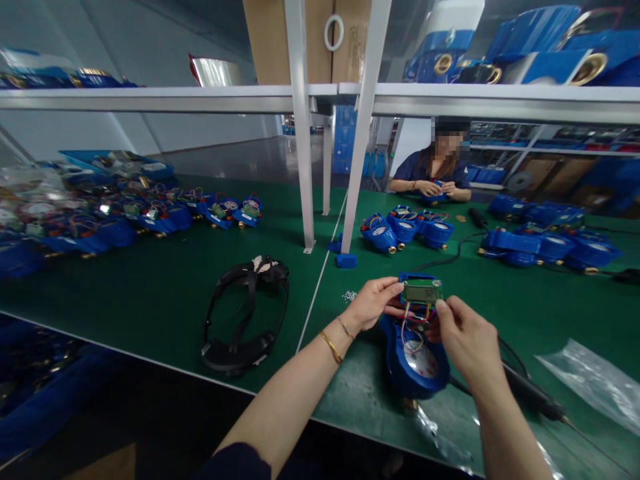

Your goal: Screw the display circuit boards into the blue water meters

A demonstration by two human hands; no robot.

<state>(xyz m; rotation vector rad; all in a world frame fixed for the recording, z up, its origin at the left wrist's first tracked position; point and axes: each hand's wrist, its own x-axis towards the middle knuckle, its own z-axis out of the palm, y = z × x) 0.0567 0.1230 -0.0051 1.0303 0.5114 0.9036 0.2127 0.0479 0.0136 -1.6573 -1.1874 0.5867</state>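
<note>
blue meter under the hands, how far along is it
Done: the blue meter lies open on the green mat, coloured wires already joining it to the display board. In hand: the left hand and right hand pinch that board by its ends, raised above the body, not seated. Left: the board probably has to be set in and fastened; the screwdriver lies untouched by the right forearm.

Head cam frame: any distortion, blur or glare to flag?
Head view: strong wide-angle warp, the shelf posts lean instead of standing plumb; the centre is sharp, and the display board pinched between left hand and right hand shows crisp; the meters at the left edge smear soft; there is glare on the plastic bag and the far floor; lighting is even, shadows faint.
</note>
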